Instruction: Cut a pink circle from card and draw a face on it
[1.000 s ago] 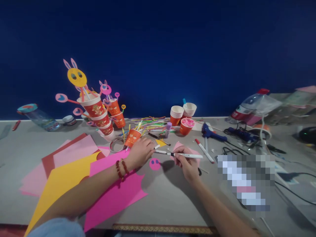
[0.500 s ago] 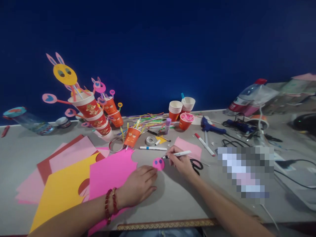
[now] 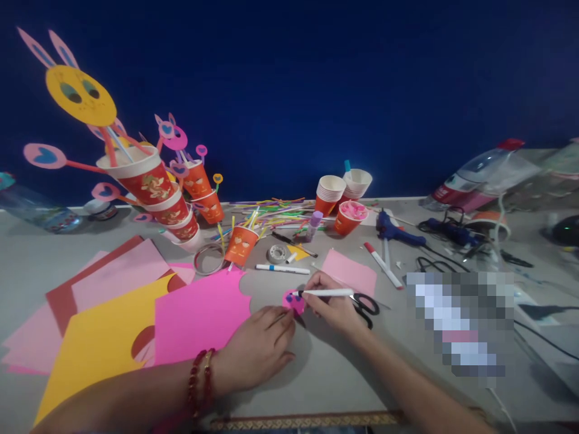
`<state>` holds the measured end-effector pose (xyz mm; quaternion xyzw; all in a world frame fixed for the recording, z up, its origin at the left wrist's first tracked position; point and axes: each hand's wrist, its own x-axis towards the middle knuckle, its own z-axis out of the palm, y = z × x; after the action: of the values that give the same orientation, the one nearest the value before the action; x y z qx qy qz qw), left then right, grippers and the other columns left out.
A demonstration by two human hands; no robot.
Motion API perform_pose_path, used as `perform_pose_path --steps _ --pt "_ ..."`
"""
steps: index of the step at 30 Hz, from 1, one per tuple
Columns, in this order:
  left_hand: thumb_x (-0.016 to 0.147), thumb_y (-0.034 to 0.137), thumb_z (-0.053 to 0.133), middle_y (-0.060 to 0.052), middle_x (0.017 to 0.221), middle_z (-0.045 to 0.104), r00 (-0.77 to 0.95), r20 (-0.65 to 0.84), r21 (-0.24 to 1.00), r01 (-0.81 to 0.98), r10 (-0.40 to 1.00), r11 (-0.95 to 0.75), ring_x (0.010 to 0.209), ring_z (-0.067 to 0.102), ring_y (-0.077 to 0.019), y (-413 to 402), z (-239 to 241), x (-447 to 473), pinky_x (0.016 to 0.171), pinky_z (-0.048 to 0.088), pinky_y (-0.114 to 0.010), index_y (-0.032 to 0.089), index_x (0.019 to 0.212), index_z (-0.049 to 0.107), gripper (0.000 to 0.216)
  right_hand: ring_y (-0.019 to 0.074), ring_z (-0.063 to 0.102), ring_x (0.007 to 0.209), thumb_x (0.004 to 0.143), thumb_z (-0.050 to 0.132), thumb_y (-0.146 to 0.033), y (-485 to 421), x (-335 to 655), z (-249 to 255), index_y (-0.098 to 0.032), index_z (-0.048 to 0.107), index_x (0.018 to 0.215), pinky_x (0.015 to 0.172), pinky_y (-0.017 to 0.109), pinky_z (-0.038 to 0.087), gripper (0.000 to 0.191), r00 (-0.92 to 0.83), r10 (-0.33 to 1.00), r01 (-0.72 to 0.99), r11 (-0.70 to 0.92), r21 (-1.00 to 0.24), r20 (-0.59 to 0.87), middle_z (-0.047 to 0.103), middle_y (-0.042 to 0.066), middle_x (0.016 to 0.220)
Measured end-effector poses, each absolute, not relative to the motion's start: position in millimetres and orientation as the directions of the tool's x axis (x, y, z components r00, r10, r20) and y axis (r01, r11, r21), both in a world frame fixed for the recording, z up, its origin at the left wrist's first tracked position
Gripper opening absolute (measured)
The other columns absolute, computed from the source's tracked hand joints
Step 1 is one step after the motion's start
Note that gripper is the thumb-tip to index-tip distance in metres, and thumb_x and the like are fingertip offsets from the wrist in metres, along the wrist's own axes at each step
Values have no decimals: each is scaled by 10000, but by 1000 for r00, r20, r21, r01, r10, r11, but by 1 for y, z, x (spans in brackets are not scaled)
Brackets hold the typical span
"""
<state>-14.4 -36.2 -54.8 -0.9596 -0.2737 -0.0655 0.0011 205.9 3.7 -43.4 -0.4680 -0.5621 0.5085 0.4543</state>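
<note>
A small pink paper circle [image 3: 295, 305] with two blue spots lies flat on the table in front of me. My left hand [image 3: 259, 346] rests palm down, fingers stretched out, its fingertips at the circle's lower left edge. Pinched in my right hand [image 3: 332, 310] is a white marker [image 3: 329, 293], its dark tip over the circle's upper part. Black-handled scissors [image 3: 364, 306] lie partly hidden behind my right hand. Beyond the circle is another white marker with a blue band [image 3: 283, 269].
Pink [image 3: 203, 319] and yellow [image 3: 102, 340] paper sheets lie on the left. Stacked cups with paper faces [image 3: 156, 181] stand behind them. Tape rolls [image 3: 277, 254], a glue stick [image 3: 314, 226], red cups [image 3: 350, 218] and a blue glue gun [image 3: 398, 232] lie farther back.
The marker in my right hand has tipped lower and its tip has moved left onto the circle's blue spots. My left fingertips now reach the circle's edge. The whole view has shifted slightly.
</note>
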Motion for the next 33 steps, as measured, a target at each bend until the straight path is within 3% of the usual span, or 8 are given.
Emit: perform_pose_path --steps 5,17,25,33 --pt "994 526 500 -141 1386 616 850 124 63 508 512 -859 1292 517 -285 -33 -51 -16 1140 352 -407 86 1332 579 560 156 546 539 763 673 -163 7 202 -41 -224 620 696 506 268 421 104 -159 983 117 107 -987 88 613 -12 589" --pt "1006 516 475 -149 1386 616 852 121 120 497 510 -859 1300 517 -283 -31 -50 -19 1137 340 -406 80 1348 569 562 141 508 536 744 577 -150 4 199 -59 -210 587 633 522 258 384 127 -171 965 361 250 -898 200 595 -15 596" --pt "981 508 535 -141 1372 628 845 121 173 498 520 -850 1299 522 -273 -31 -51 -19 1128 372 -419 96 1346 568 551 137 509 531 744 567 -143 7 197 -53 -214 580 626 518 245 395 138 -203 966 345 226 -911 163 583 -21 585" --pt "998 516 494 -147 1373 626 850 105 132 502 515 -855 1299 522 -279 -31 -50 -18 1145 349 -410 84 1341 572 557 140 524 537 749 565 -145 7 196 -53 -216 580 630 524 246 405 139 -226 961 349 233 -908 160 596 -18 594"
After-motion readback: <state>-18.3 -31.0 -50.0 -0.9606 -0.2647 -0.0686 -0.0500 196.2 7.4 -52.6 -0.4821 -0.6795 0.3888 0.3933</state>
